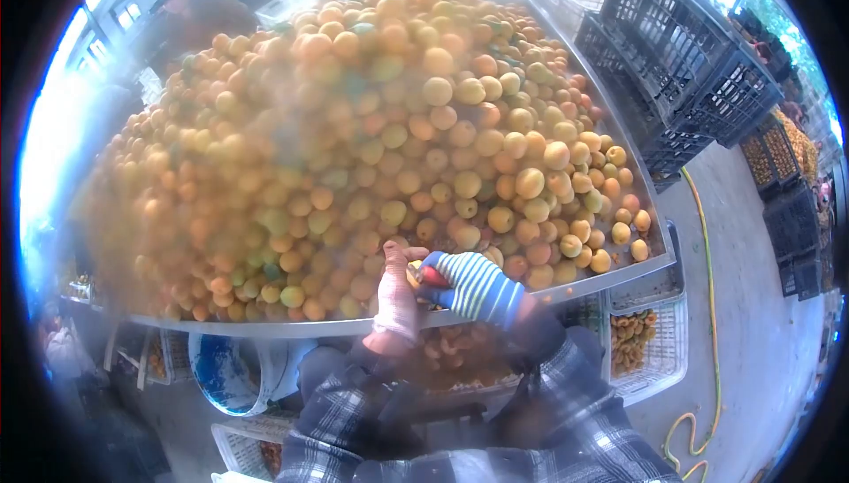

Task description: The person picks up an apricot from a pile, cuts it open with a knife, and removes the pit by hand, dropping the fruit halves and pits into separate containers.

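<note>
A large heap of orange-yellow fruit (380, 147) lies on a metal-edged table (566, 290). At its near edge my left hand (398, 293), partly covered by a pale wrap, has its fingers closed around a small yellowish fruit (413, 274). Beside it, touching or nearly so, my right hand (478, 287) in a blue-and-white striped glove grips a tool with a red handle (433, 277). The tool's tip is hidden between the hands. Below them, near my lap, sits a container of fruit pieces (460, 346).
Black crates (681, 49) are stacked at the right. A white basket (676, 350) holds fruit pieces. A blue-and-white bucket (232, 377) and a white crate (232, 448) stand lower left. A yellow hose (710, 306) crosses the floor. Another person (208, 14) is across the table.
</note>
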The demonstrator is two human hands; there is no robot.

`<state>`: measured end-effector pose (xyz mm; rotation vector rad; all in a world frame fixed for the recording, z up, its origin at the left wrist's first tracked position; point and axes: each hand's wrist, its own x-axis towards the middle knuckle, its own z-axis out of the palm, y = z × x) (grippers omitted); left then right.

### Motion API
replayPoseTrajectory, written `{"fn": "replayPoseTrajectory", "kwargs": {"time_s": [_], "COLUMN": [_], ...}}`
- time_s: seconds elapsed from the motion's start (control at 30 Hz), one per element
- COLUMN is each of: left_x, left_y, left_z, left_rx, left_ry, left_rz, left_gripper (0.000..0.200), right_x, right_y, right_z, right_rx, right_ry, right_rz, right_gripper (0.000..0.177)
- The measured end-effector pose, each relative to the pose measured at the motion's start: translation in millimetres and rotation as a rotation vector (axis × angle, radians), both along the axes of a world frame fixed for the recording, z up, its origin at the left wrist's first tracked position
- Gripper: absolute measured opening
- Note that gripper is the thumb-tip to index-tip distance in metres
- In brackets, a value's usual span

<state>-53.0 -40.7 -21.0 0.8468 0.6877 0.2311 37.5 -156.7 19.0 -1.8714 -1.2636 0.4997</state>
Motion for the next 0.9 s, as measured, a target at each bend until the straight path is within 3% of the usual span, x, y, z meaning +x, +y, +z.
{"fn": "replayPoseTrajectory", "kwargs": {"time_s": [0.03,0.1,0.13,0.17,0.23,0.3,0.37,0.43,0.47,0.53,0.63,0.67,0.7,0.77,0.8,0.9], "left_x": [-4,-22,-33,-45,-72,-91,-103,-99,-100,-102,-103,-97,-91,-81,-69,-17], "left_y": [-1,-8,-13,-20,-35,-53,-60,-69,-65,-48,-36,-39,-32,-9,-3,56], "left_z": [3,12,18,20,-3,-25,-52,-46,-46,-45,-31,-3,7,27,59,71], "left_rx": [-0.028,-0.065,-0.13,-0.194,-0.438,-0.716,-0.985,-0.888,-0.886,-0.988,-1.093,-0.928,-0.924,-0.455,0.021,0.637], "left_ry": [-0.017,0.012,-0.009,-0.03,0.065,0.135,0.085,0.066,0.064,-0.092,0.0,0.066,0.064,-0.05,0.079,-0.147], "left_rz": [0.004,-0.019,-0.08,-0.14,-0.254,-0.183,-0.046,0.183,0.185,-0.044,-0.168,-0.2,-0.206,-0.518,-0.519,-0.171], "left_gripper": [0.061,0.044,0.04,0.036,0.032,0.028,0.031,0.04,0.04,0.047,0.052,0.052,0.052,0.049,0.039,0.022], "right_x": [0,6,3,10,11,10,12,14,16,16,16,17,17,19,16,15], "right_y": [0,2,1,2,1,0,2,3,4,4,4,2,1,2,0,1], "right_z": [-11,-40,-18,-39,-44,-40,-47,-48,-54,-51,-40,-36,-38,-45,-35,-39], "right_rx": [0.005,0.14,0.173,0.098,0.124,-0.018,0.025,0.083,0.168,0.323,0.348,0.351,0.357,0.416,0.402,0.424], "right_ry": [0.003,0.47,0.489,0.222,0.107,-0.002,-0.001,0.055,0.106,0.274,0.397,0.381,0.377,0.436,0.436,0.212], "right_rz": [0.004,-0.164,-0.272,-0.411,-0.554,-0.668,-0.715,-0.709,-0.705,-0.682,-0.699,-0.699,-0.702,-0.689,-0.676,-0.682], "right_gripper": [0.024,0.025,0.028,0.033,0.039,0.037,0.033,0.028,0.024,0.016,0.016,0.017,0.017,0.017,0.018,0.019]}}
